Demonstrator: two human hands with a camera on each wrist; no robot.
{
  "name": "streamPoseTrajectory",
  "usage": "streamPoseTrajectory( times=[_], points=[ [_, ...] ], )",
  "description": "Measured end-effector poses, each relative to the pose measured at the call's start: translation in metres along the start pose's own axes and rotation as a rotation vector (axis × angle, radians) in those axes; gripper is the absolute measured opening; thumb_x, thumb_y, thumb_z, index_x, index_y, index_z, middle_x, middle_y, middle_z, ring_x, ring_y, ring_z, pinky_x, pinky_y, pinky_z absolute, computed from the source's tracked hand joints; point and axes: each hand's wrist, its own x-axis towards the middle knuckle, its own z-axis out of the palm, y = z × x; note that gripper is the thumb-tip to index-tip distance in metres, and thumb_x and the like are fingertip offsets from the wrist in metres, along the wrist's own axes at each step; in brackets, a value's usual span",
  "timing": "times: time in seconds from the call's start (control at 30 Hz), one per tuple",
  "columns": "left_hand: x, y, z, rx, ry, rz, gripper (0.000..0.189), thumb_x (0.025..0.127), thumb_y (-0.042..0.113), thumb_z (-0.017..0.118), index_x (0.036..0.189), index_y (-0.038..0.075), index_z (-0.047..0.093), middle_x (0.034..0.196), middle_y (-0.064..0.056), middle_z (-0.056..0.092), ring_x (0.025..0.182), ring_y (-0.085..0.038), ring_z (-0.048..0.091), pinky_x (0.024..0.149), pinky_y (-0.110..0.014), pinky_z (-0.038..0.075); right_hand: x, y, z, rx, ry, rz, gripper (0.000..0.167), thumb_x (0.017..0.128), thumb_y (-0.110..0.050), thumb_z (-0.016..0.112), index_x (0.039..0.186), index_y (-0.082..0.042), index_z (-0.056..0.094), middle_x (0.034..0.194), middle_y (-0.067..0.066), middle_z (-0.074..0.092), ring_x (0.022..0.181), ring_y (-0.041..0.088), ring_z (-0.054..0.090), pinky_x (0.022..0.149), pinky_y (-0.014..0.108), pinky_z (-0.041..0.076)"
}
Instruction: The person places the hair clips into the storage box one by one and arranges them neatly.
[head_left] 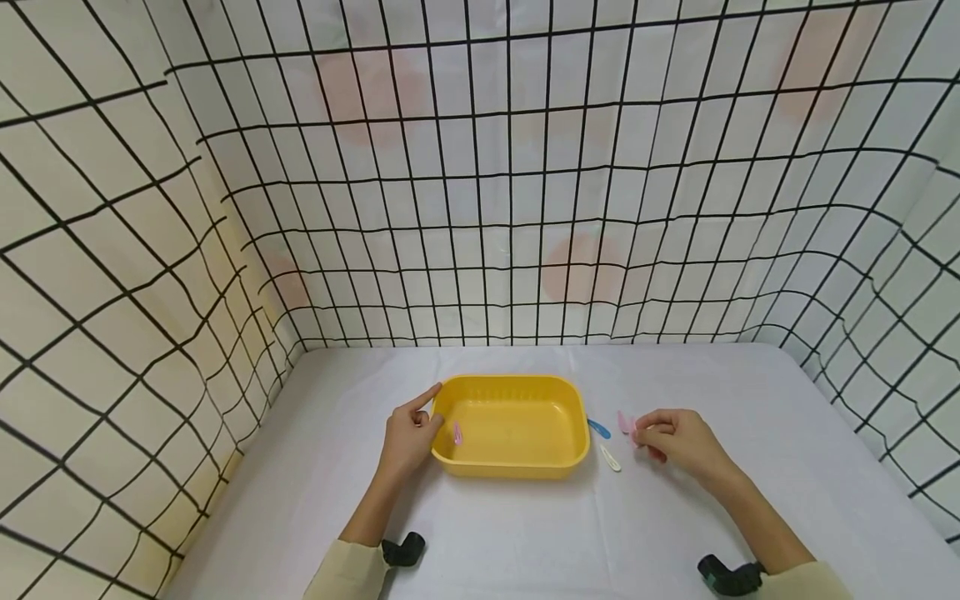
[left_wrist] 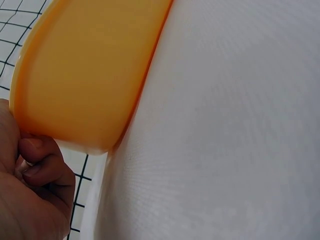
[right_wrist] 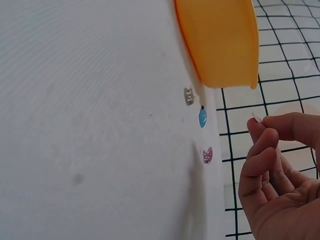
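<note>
My left hand (head_left: 407, 440) holds the left end of a yellow plastic tray (head_left: 510, 469), thumb on the rim and index finger stretched along the far corner. In the left wrist view, curled fingers (left_wrist: 52, 170) press near the tray's end wall. A pink hair clip (head_left: 457, 433) lies inside the tray on the left. To the right of the tray, my right hand (head_left: 682, 443) pinches a small pale pink hair clip (right_wrist: 257, 118) between thumb and index finger, above the table. Beside that hand lie another pink clip (head_left: 623, 422), a blue clip (head_left: 598, 429) and a cream clip (head_left: 611, 458).
A white cloth covers the table (head_left: 517, 533). Black wire mesh (head_left: 510, 225) stands along its back and both sides, with pale sheeting behind it. Each wrist wears a black camera mount (head_left: 405, 550).
</note>
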Motion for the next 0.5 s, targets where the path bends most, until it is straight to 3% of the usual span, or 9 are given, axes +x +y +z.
streamPoseTrajectory(
  times=[0.5],
  points=[
    [0.001,-0.002,-0.001,-0.008,-0.007,0.013,0.055,0.088,0.013,0.064,0.14,0.03,0.066,0.055,0.002,0.04,0.046,-0.013,0.031,0.044,-0.021,0.03,0.008,-0.03,0.003,0.135,-0.052,-0.08,0.033,0.098,-0.024,0.067,0.115,0.004,0.067,0.092,0.016,0.071,0.073,0.017,0.061,0.065,0.025,0.054]
  ],
)
